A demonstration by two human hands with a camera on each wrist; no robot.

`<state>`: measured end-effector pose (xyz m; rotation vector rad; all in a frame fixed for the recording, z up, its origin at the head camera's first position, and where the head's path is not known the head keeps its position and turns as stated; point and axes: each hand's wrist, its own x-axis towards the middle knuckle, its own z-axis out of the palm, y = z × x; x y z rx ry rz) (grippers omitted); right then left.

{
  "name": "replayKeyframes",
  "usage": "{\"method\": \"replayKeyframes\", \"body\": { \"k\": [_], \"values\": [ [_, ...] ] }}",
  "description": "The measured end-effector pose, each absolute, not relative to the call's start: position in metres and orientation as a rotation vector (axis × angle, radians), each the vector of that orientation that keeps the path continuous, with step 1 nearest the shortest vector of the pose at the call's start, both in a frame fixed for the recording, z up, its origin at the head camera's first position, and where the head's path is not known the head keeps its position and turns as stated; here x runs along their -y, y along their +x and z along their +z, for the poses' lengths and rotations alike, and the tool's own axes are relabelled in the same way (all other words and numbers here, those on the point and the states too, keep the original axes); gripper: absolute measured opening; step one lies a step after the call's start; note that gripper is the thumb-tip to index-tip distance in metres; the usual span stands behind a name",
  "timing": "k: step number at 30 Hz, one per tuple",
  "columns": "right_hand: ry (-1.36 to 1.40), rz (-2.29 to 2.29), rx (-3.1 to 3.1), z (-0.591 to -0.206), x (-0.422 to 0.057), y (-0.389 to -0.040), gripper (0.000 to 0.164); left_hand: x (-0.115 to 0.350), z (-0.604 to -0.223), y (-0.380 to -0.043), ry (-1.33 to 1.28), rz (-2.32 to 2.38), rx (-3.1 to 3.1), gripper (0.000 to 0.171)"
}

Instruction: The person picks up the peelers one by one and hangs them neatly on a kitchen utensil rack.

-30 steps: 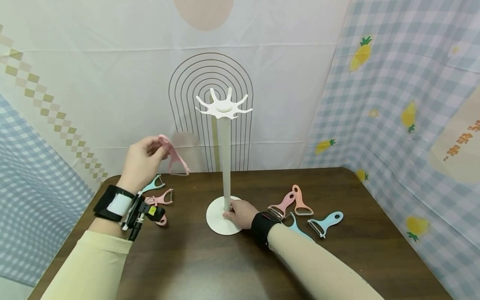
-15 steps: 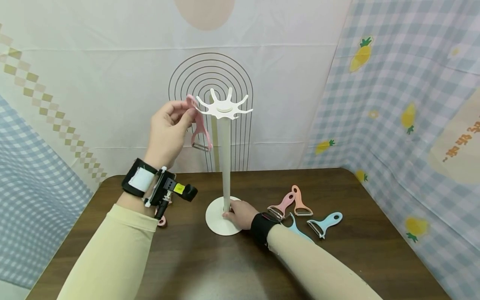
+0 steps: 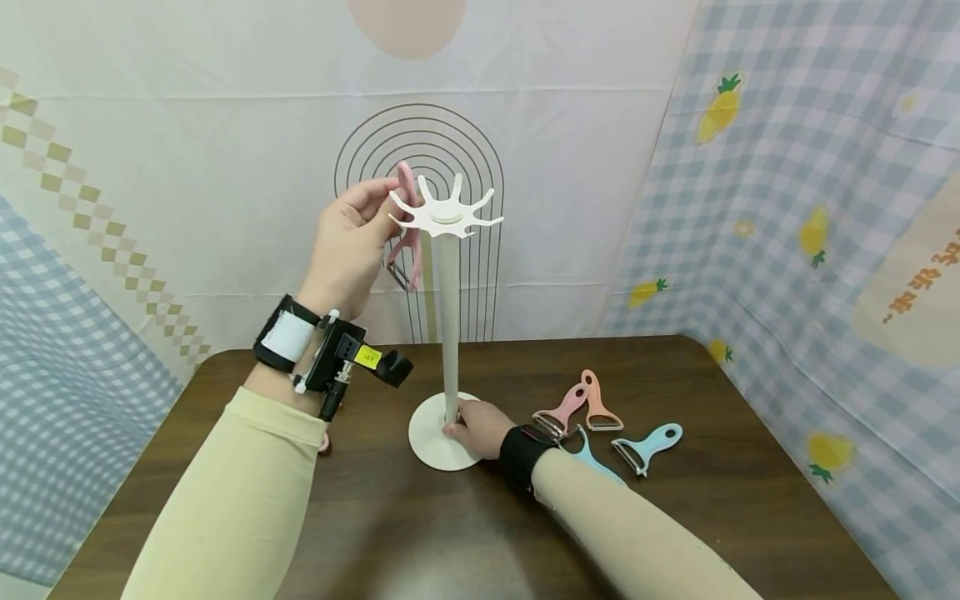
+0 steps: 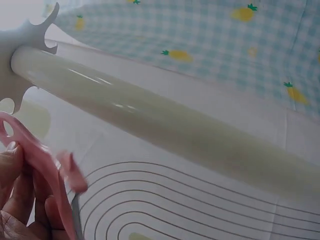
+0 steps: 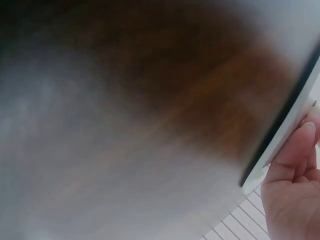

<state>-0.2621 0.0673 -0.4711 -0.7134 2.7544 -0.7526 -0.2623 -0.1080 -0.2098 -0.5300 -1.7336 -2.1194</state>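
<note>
A white stand rises from a round base to a ring of curved hooks. My left hand pinches a pink peeler by its handle at the left of those hooks, blade end down. In the left wrist view the handle's hole lies close to one hook; whether the hook passes through it, I cannot tell. Low on the pole, my right hand grips the stand just over the base. The right wrist view catches that hand's thumb beside the base's edge.
Right of the stand lie a pink peeler, an orange peeler and two blue peelers, one partly behind the right forearm. The left forearm mostly hides more peelers on the left. A patterned cloth hangs behind the brown table.
My left hand has lifted the pink peeler up and to the right, from above the table's left side to the hooks. The right hand keeps its grip low on the stand.
</note>
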Motion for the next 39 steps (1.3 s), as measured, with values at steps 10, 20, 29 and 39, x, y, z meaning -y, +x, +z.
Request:
{"method": "replayKeyframes", "body": {
  "k": [10,20,29,39],
  "values": [
    [-0.704,-0.779,-2.735,-0.473,-0.068,-0.263,0.032,0.105,-0.204,-0.263,-0.505,-2.21,1.738,0.026],
    [-0.693,-0.777,-2.731,-0.472,-0.067,-0.262,0.033,0.108,-0.202,-0.262,-0.58,-2.261,1.847,0.035],
    [-0.68,-0.772,-2.728,-0.475,-0.066,-0.264,0.035,0.111,-0.201,-0.263,-0.59,-2.248,1.989,0.033],
    [-0.693,-0.78,-2.739,-0.481,-0.067,-0.268,0.033,0.132,-0.223,-0.27,-0.531,-2.078,2.077,0.031]
  ]
}}
